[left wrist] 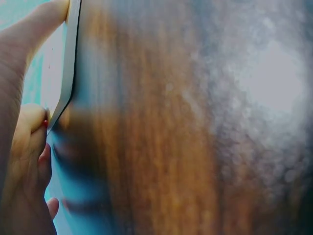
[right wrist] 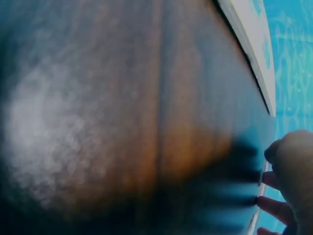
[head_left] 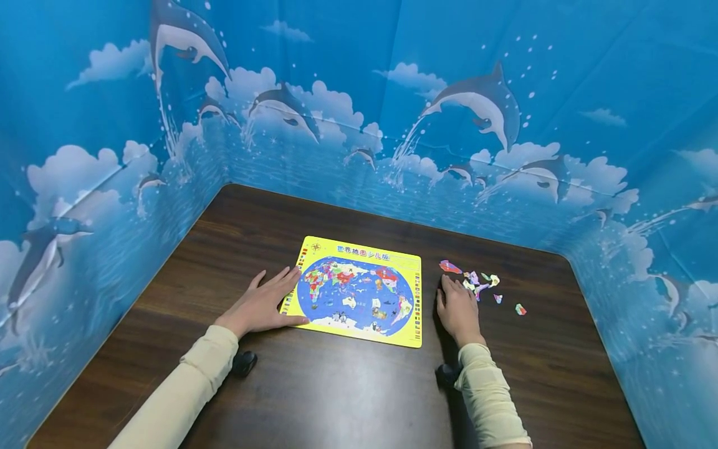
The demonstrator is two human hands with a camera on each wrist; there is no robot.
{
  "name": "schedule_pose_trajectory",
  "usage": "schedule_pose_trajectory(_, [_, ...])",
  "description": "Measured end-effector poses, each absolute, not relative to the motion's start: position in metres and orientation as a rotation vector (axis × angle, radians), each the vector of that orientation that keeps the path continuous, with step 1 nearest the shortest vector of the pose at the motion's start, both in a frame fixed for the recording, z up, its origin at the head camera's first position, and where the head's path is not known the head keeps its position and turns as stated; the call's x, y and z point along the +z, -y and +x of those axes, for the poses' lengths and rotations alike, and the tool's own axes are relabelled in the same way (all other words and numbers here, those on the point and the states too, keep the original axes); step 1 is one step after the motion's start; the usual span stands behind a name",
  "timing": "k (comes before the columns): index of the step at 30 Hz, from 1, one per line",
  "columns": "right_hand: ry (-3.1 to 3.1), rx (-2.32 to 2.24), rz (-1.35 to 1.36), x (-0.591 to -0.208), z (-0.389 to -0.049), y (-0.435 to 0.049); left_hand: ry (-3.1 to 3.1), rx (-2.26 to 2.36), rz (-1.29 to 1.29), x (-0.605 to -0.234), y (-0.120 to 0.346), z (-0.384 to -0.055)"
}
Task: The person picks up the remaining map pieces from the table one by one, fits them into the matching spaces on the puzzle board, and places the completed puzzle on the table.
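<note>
A yellow-bordered world map puzzle board (head_left: 359, 333) lies flat on the table, with a blue oval map in its middle. My left hand (head_left: 268, 304) rests at the board's left edge, fingers stretched along it and thumb by the lower edge. In the left wrist view, the thumb (left wrist: 39, 24) meets the rim of the board (left wrist: 68, 63). To the right of the board, my right hand (head_left: 459, 310) reaches down to loose puzzle pieces (head_left: 477, 288), its fingers loosely bent and fingertips right at them. The right wrist view shows its fingers (right wrist: 276, 209) low over the tabletop.
A red and blue piece (head_left: 450, 267) lies beyond the right fingertips, and a green and red piece (head_left: 521, 309) sits farther right. The dark wood table (head_left: 336, 399) is bordered at the back and sides by a blue dolphin-print curtain (head_left: 336, 156).
</note>
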State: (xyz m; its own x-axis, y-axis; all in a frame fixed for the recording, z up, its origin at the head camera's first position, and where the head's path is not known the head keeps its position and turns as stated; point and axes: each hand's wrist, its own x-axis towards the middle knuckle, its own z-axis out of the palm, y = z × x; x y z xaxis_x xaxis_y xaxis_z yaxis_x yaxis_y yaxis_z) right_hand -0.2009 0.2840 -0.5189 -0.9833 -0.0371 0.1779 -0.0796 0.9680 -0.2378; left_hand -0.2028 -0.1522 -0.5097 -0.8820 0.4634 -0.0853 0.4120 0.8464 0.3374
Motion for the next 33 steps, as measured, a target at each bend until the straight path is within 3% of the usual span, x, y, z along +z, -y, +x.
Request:
schedule_pose_trajectory(6, [2.723, 0.353, 0.119, -0.519, -0.201, -0.288, -2.86, 0.471, 0.686, -0.511, 0.153, -0.202])
schedule_pose_trajectory(33, [2.731, 0.889, -0.278, -0.518, -0.203, -0.297, -2.853, 0.47, 0.667, -0.513, 0.153, -0.203])
